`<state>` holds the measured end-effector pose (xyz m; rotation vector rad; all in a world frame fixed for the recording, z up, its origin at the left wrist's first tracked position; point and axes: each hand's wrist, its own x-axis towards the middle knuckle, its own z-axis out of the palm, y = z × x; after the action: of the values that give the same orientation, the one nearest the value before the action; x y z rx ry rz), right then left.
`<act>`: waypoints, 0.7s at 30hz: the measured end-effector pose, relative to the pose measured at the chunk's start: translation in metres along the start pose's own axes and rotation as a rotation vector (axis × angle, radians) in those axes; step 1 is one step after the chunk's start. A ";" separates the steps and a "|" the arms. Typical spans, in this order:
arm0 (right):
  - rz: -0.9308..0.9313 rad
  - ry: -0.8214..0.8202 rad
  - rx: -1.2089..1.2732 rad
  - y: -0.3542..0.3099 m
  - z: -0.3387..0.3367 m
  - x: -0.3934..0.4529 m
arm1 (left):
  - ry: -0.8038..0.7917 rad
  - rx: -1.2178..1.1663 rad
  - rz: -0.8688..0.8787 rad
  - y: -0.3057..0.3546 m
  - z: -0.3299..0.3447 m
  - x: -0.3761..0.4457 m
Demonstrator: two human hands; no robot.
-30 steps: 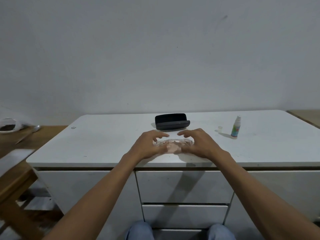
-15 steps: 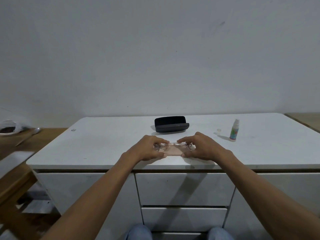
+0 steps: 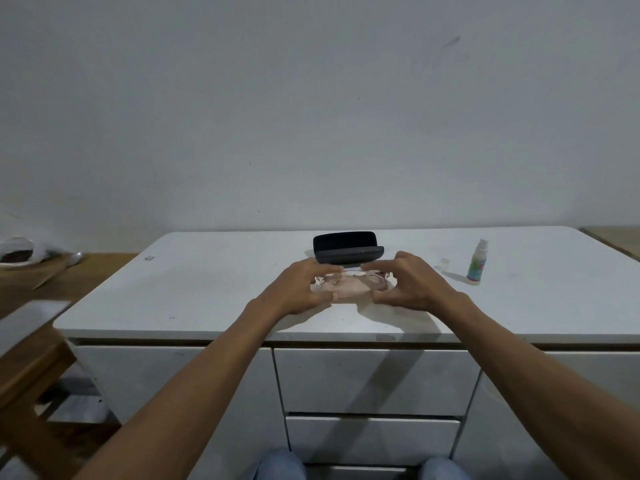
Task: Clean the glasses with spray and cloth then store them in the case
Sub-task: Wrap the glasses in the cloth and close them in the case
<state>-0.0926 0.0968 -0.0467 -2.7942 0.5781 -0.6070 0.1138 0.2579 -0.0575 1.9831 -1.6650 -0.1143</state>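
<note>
while the open case (image 3: 348,251) sits just behind them, the left hand (image 3: 300,288) and right hand (image 3: 408,284) each pinch one end of the glasses (image 3: 349,281), above a pink cloth (image 3: 349,293). the clear frame looks light, thin and fragile, so the outer ends seem the safest hold.

Free room and obstacles on the desk (image 3: 214,292). The open case (image 3: 347,252) is standing just behind both hands, closing off the straight path toward the wall. The left hand (image 3: 300,289) and right hand (image 3: 408,285) are flanking the glasses (image 3: 349,279) and the cloth (image 3: 348,289) near the front edge, occupying the centre. To the right, the spray bottle (image 3: 476,261) is standing upright with a small cap (image 3: 445,261) just beside it, well apart from the right hand, leaving a bare lane between. The left half of the desk is lying open for passage, as is the strip behind the bottle.
</note>
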 end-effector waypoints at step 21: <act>0.141 -0.045 0.187 0.045 0.003 0.118 | 0.049 -0.164 -0.139 -0.046 -0.018 0.115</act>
<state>-0.0071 0.0068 -0.0208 -2.5611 0.6656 -0.5375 0.1882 0.1611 -0.0318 1.9592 -1.4385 -0.2431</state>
